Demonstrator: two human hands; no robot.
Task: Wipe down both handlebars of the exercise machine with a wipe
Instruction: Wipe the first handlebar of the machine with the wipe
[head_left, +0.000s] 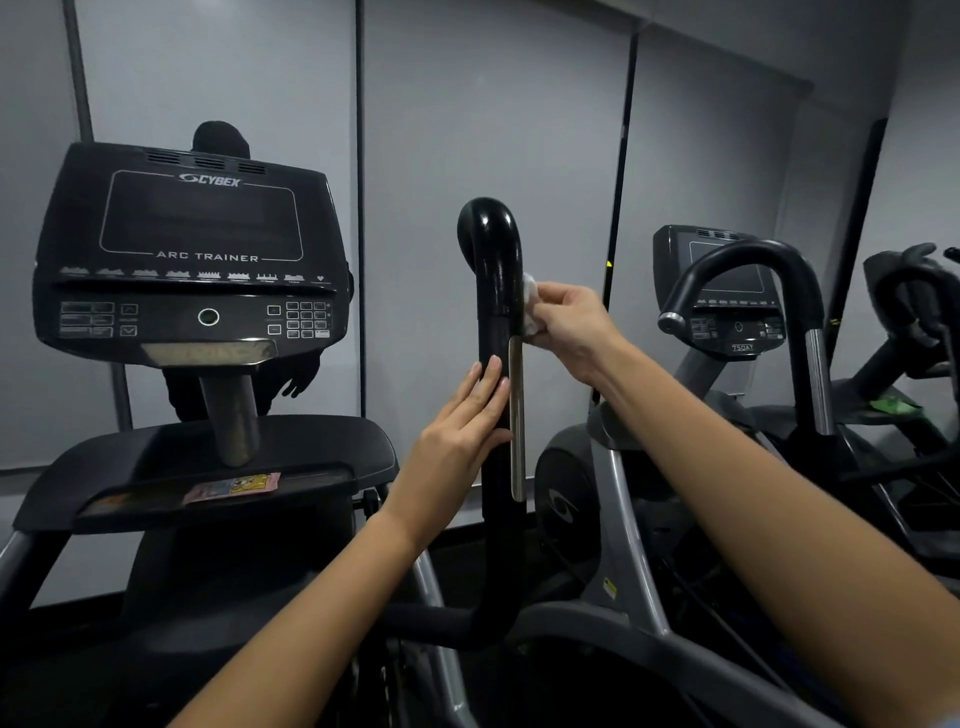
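Pinched in the right hand (566, 325), a white wipe (530, 304) presses the upright black handlebar (496, 291), mostly hidden by fingers. Left hand (460, 436) rests flat, unclenched, lower down. Console (192, 249), grey wall panels (488, 104) behind.

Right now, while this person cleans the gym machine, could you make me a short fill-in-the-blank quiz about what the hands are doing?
1. The right hand presses a white ____ against the handlebar.
2. The left hand rests with flat, open fingers on the handlebar, ____ the right hand.
3. The console reads ARC ____.
4. The wipe touches the handlebar just above its ____ strip.

Missing words: wipe; below; TRAINER; metal
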